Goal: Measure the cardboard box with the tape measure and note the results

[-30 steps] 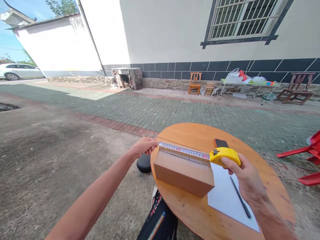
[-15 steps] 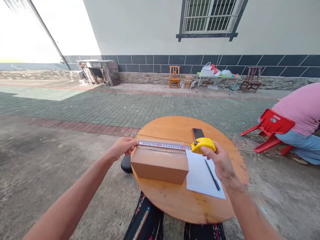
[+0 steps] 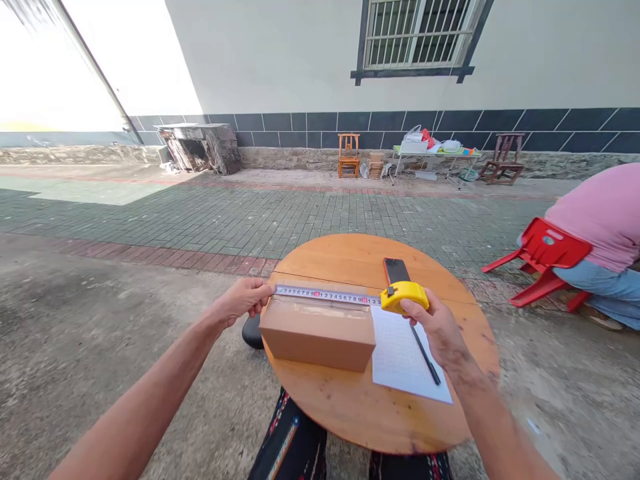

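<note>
A brown cardboard box (image 3: 317,337) lies on the round wooden table (image 3: 345,407). Along the far side of its top stretches the white blade of a tape measure (image 3: 407,293), printed with black and red numbers. My left hand (image 3: 245,298) pinches the blade's end at the box's left corner. Beyond the box's right end, my right hand (image 3: 437,327) is closed around the yellow tape case. Beneath that hand lies a sheet of white paper (image 3: 395,357) with a black pen (image 3: 426,357) on it, the pen's upper end partly hidden by the fingers.
A dark phone (image 3: 395,269) with a red edge lies behind the tape case. At the right a person in a pink top (image 3: 600,207) bends over by a red plastic chair (image 3: 555,243). By the far wall stand a wooden chair (image 3: 349,157) and a loaded folding table (image 3: 435,153).
The tape case has shifted very slightly left and down in view. Both hands keep their hold, and the blade stays stretched over the box.
</note>
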Motion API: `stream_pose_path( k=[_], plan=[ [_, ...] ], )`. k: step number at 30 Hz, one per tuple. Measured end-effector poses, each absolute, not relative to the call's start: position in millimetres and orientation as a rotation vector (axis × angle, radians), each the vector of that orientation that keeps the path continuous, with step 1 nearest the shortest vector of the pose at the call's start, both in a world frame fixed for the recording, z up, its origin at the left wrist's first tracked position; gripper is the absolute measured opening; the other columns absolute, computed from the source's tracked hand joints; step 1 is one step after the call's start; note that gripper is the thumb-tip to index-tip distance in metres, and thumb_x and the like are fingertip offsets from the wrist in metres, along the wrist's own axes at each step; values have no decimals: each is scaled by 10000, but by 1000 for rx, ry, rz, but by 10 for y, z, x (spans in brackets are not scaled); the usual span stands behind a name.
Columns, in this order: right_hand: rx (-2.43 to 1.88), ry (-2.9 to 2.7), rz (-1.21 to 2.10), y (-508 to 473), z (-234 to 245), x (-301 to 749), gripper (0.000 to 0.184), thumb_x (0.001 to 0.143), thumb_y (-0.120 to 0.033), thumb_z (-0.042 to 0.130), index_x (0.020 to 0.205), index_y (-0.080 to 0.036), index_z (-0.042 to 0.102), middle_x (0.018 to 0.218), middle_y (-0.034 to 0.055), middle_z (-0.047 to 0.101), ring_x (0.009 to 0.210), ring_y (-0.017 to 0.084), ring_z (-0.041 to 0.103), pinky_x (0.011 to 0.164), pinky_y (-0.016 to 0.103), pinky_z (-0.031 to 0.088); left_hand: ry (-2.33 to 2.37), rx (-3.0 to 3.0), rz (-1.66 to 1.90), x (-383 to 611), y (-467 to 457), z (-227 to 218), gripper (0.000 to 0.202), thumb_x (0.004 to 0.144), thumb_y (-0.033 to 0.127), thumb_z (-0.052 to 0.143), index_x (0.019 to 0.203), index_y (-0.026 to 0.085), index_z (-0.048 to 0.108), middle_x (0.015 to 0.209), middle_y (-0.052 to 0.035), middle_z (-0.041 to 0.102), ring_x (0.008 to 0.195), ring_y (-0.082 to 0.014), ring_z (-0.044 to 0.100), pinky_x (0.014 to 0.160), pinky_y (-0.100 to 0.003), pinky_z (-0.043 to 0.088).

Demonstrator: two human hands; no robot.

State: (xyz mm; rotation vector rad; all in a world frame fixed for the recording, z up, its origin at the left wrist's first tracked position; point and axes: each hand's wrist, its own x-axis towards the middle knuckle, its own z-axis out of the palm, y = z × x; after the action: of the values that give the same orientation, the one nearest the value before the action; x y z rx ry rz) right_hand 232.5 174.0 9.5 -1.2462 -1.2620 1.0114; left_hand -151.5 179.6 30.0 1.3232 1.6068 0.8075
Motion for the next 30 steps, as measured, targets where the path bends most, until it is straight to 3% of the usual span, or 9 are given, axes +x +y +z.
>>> stream_pose_path(
  k=[9, 12, 14, 20, 23, 30],
  plan=[
    [-1263, -1481, 867, 998, 511, 2077, 486, 714, -546, 774, 1015, -195, 626, 839, 45, 735, 678, 187, 672, 554, 262, 528, 1651, 1408, 995, -1393, 1889, 643, 295, 685, 477, 572, 616, 197, 508, 574, 28, 523, 495, -94, 457, 456, -222, 335],
    [-1331, -1628, 618, 651, 428, 1841, 448, 738, -560, 753, 1004, -224, 625, 831, 29, 732, 637, 186, 669, 521, 264, 526, 1574, 1503, 926, -1194, 1985, 719, 279, 682, 457, 588, 621, 191, 530, 577, 20, 539, 515, -107, 474, 478, -233, 344],
    [-1363, -1655, 386, 485, 321, 1652, 435, 783, -570, 705, 1046, -238, 608, 868, 28, 736, 663, 197, 689, 579, 285, 556, 1512, 1581, 873, -1044, 2069, 735, 275, 682, 451, 602, 635, 185, 550, 584, 20, 540, 541, -116, 477, 503, -239, 343],
    [-1384, -1671, 79, 327, 74, 1212, 477, 915, -502, 533, 1294, -212, 524, 1189, 114, 693, 1022, 266, 715, 786, 342, 600, 1410, 1773, 805, -746, 2298, 677, 263, 705, 427, 609, 622, 185, 548, 552, 63, 390, 552, -102, 335, 525, -246, 229],
    [-1416, -1617, 17, 275, 26, 1048, 514, 897, -447, 549, 1336, -183, 509, 1298, 141, 649, 1139, 294, 676, 829, 355, 602, 1373, 1808, 752, -685, 2349, 558, 253, 716, 417, 606, 619, 190, 550, 546, 66, 374, 530, -100, 315, 512, -252, 210],
    [-1464, -1561, 161, 164, -52, 745, 546, 811, -424, 610, 1312, -216, 548, 1202, 88, 712, 991, 269, 738, 815, 329, 616, 1376, 1843, 712, -672, 2403, 313, 176, 684, 340, 593, 602, 185, 597, 530, 54, 432, 521, -108, 375, 504, -251, 245]
  ],
)
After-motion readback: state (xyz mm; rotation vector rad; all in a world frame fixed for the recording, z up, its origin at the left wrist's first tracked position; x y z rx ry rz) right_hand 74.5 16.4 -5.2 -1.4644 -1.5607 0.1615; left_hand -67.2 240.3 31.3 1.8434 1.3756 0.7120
